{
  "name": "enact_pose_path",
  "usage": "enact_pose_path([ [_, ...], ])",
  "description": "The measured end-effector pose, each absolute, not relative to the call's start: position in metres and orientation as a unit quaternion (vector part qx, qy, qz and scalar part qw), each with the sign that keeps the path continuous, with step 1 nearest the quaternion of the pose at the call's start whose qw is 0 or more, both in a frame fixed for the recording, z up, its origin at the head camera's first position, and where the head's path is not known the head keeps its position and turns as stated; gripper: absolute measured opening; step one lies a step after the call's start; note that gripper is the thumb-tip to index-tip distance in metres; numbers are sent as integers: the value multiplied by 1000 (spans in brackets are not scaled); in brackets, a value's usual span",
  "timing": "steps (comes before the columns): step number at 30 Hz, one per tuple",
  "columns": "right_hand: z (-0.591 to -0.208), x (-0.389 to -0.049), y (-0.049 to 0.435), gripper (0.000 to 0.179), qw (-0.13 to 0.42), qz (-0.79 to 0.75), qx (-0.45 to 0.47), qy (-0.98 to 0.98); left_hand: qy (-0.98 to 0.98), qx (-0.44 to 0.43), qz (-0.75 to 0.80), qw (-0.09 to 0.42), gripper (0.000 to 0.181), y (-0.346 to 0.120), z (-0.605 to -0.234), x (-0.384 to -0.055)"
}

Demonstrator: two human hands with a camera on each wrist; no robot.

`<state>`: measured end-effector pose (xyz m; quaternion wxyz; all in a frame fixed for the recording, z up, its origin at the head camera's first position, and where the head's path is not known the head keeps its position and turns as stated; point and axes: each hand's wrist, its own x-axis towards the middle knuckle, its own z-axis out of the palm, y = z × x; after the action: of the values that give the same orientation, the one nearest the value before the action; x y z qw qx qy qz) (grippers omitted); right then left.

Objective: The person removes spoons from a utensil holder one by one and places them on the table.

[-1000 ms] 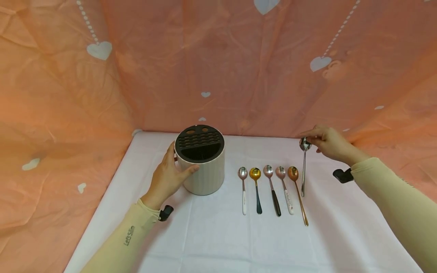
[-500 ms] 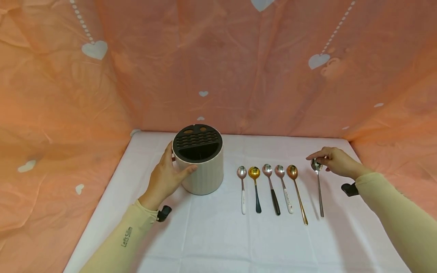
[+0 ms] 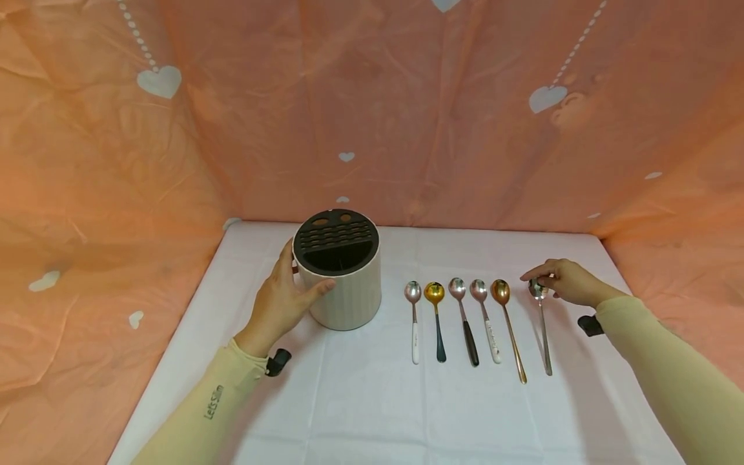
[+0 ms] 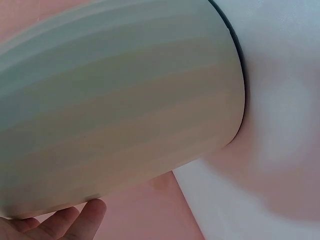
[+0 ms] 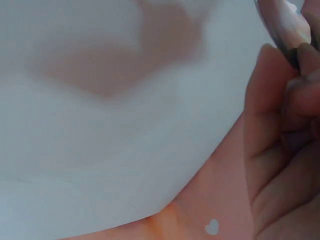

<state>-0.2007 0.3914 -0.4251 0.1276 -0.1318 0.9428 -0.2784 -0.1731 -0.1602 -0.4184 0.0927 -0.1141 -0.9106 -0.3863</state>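
Note:
In the head view my left hand (image 3: 281, 307) grips a cream, ribbed utensil holder (image 3: 349, 303) by its left side, thumb across the front. The holder stands upright under a black slotted lid (image 3: 336, 242). Its wall (image 4: 115, 105) fills much of the left wrist view, fingertips at the lower edge. On the right side, my right hand (image 3: 569, 282) pinches a long silver spoon (image 3: 544, 342) by the bowl, its handle pointing toward me. The right wrist view catches part of that spoon's bowl (image 5: 287, 25) between thumb and fingers.
A row of several spoons lies between holder and right hand: white-handled (image 3: 415, 342), gold-bowled with dark handle (image 3: 440, 342), black-handled (image 3: 470, 342), patterned white-handled (image 3: 493, 339), and copper-gold (image 3: 514, 342). A white cloth (image 3: 372, 400) covers the table; orange-pink heart-printed cloth (image 3: 378, 116) hangs behind.
My right hand has brought the silver spoon nearer to me and rightward, away from the copper-gold spoon, then lowered slightly. My left hand has stayed on the holder.

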Motion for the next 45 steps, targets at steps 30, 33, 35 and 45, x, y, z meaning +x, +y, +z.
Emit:
enact_pose_path([
  [30,-459,-211,384,37,110,-242,-83,961,-912,-104,-389,84,105,-161,-417,-171],
  [33,-461,-213,384,37,99,-237,-81,963,-910,-107,-391,85,104,-161,-417,-170],
  [35,-463,-213,384,37,92,-233,-80,965,-910,-109,-391,86,104,-161,-417,-171],
  [45,-472,-214,385,38,71,-205,-78,973,-913,-108,-383,89,104,-159,-417,-172],
])
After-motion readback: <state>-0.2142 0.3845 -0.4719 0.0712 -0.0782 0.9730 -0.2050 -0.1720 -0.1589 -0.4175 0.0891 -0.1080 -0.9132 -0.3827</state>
